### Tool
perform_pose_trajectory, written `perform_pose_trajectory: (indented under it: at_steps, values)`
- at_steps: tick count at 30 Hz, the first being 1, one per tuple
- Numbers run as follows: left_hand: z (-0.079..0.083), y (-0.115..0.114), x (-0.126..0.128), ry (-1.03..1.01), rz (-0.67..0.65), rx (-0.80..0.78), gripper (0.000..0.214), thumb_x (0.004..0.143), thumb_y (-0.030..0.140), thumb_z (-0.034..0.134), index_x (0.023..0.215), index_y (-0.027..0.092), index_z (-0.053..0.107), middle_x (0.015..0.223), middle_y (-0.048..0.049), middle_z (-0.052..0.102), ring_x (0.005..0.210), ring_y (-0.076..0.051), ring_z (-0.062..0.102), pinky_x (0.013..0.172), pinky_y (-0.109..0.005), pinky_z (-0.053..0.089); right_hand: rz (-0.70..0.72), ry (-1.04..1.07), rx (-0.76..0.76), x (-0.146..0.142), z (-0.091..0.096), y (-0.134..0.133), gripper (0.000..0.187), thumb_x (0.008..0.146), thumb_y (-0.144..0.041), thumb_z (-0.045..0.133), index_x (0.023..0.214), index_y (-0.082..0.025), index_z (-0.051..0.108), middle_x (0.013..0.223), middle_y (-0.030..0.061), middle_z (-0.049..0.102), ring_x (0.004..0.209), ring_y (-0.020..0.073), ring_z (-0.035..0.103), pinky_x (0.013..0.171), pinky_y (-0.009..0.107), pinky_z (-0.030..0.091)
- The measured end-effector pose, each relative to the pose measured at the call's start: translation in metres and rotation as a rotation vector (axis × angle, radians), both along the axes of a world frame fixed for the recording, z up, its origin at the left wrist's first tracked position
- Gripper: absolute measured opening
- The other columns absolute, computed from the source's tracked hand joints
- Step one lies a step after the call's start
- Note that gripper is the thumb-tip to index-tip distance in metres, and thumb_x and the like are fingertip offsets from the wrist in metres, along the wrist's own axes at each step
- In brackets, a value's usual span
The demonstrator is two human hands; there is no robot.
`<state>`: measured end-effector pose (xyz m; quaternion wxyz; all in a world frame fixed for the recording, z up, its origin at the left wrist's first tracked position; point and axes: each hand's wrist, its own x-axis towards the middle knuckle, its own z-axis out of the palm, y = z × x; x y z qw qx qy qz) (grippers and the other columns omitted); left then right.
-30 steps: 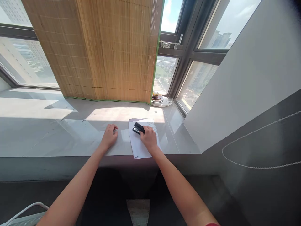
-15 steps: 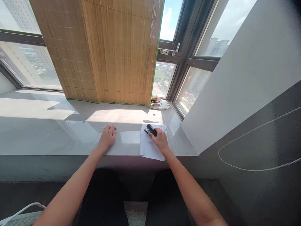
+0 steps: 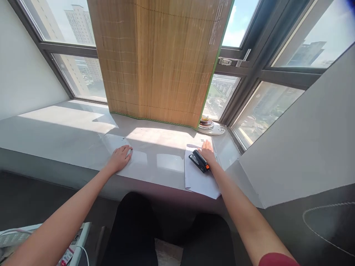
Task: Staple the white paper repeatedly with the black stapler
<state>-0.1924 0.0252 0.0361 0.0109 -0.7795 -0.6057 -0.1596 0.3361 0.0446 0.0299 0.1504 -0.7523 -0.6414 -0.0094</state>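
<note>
A black stapler point(image 3: 199, 161) with an orange end lies on a white sheet of paper point(image 3: 198, 178) near the sill's front edge. My right hand point(image 3: 207, 150) rests flat on the paper just beyond the stapler, fingers stretched out, touching its far side. My left hand point(image 3: 119, 157) lies palm down on the bare grey sill point(image 3: 69, 129), fingers loosely spread, holding nothing, well to the left of the paper.
A bamboo blind point(image 3: 161, 62) hangs down to the sill behind. A small round dish point(image 3: 209, 125) with something in it stands in the window corner. A grey wall panel point(image 3: 305, 129) closes the right side. Cables and a device point(image 3: 74, 247) lie low at the left.
My right hand has let go of the stapler and now lies flat beyond it. The view swung left, so paper and stapler sit further right. My left hand stayed in place.
</note>
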Motion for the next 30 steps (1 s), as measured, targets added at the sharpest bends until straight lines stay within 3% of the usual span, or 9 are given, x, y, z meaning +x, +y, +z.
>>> perform_pose_trajectory:
  at_steps: [6, 10, 14, 16, 19, 25, 28, 30]
  values:
    - [0.004, -0.006, 0.005, -0.039, 0.006, 0.027, 0.036, 0.099, 0.031, 0.045, 0.13, 0.024, 0.062, 0.144, -0.0142, 0.059, 0.133, -0.032, 0.055, 0.116, -0.05, 0.041, -0.033, 0.021, -0.122, -0.008, -0.008, 0.039, 0.06, 0.103, -0.032, 0.036, 0.158, -0.012, 0.047, 0.168, 0.0222, 0.032, 0.159, 0.0342, 0.03, 0.125, 0.063, 0.025]
    - [0.003, -0.008, 0.004, -0.039, 0.011, 0.028, 0.036, 0.101, 0.032, 0.044, 0.131, 0.024, 0.062, 0.144, -0.0139, 0.059, 0.132, -0.033, 0.056, 0.116, -0.052, 0.04, -0.051, 0.015, -0.087, -0.049, -0.007, 0.05, 0.062, 0.104, -0.036, 0.037, 0.157, -0.007, 0.048, 0.166, 0.0278, 0.034, 0.158, 0.0378, 0.029, 0.123, 0.066, 0.025]
    - [0.003, -0.007, 0.004, -0.051, -0.002, 0.035, 0.036, 0.1, 0.033, 0.044, 0.13, 0.024, 0.063, 0.144, -0.0141, 0.06, 0.13, -0.034, 0.056, 0.114, -0.052, 0.041, 0.011, -0.001, -0.038, -0.086, -0.007, 0.048, 0.064, 0.104, -0.036, 0.035, 0.16, -0.005, 0.042, 0.167, 0.0274, 0.032, 0.16, 0.0353, 0.025, 0.125, 0.064, 0.023]
    - [0.002, -0.007, 0.004, -0.055, -0.01, 0.045, 0.036, 0.1, 0.033, 0.044, 0.128, 0.024, 0.063, 0.142, -0.014, 0.061, 0.131, -0.034, 0.056, 0.114, -0.051, 0.041, 0.033, -0.02, -0.032, -0.087, -0.007, 0.047, 0.066, 0.104, -0.038, 0.036, 0.161, -0.005, 0.039, 0.169, 0.0262, 0.028, 0.162, 0.0342, 0.02, 0.127, 0.06, 0.021]
    - [0.002, -0.006, 0.003, -0.046, -0.009, 0.054, 0.036, 0.099, 0.034, 0.044, 0.128, 0.024, 0.064, 0.141, -0.0146, 0.061, 0.129, -0.035, 0.057, 0.112, -0.052, 0.042, -0.003, -0.03, -0.06, -0.067, -0.004, 0.049, 0.069, 0.103, -0.04, 0.038, 0.164, -0.006, 0.035, 0.172, 0.0235, 0.023, 0.162, 0.0345, 0.016, 0.129, 0.057, 0.019]
    - [0.004, -0.009, 0.007, -0.058, 0.007, 0.063, 0.036, 0.099, 0.033, 0.046, 0.128, 0.024, 0.064, 0.14, -0.0144, 0.062, 0.129, -0.036, 0.057, 0.113, -0.052, 0.042, 0.006, 0.031, -0.176, -0.026, 0.015, 0.067, 0.069, 0.104, -0.037, 0.034, 0.165, -0.005, 0.03, 0.174, 0.0206, 0.018, 0.162, 0.0357, 0.016, 0.129, 0.061, 0.018]
    - [0.005, -0.01, 0.008, -0.054, 0.007, 0.06, 0.035, 0.099, 0.032, 0.046, 0.128, 0.025, 0.064, 0.139, -0.0141, 0.062, 0.129, -0.035, 0.057, 0.112, -0.051, 0.042, 0.081, 0.082, -0.194, -0.041, 0.022, 0.08, 0.063, 0.104, -0.032, 0.032, 0.162, -0.01, 0.038, 0.173, 0.0192, 0.023, 0.162, 0.0361, 0.018, 0.127, 0.067, 0.015]
    - [0.004, -0.009, 0.008, -0.046, 0.013, 0.055, 0.034, 0.1, 0.032, 0.046, 0.129, 0.025, 0.063, 0.14, -0.0136, 0.062, 0.128, -0.034, 0.057, 0.112, -0.051, 0.042, 0.15, 0.125, -0.192, -0.069, 0.022, 0.087, 0.061, 0.103, -0.032, 0.035, 0.16, -0.013, 0.042, 0.172, 0.0184, 0.027, 0.161, 0.0365, 0.021, 0.126, 0.069, 0.014]
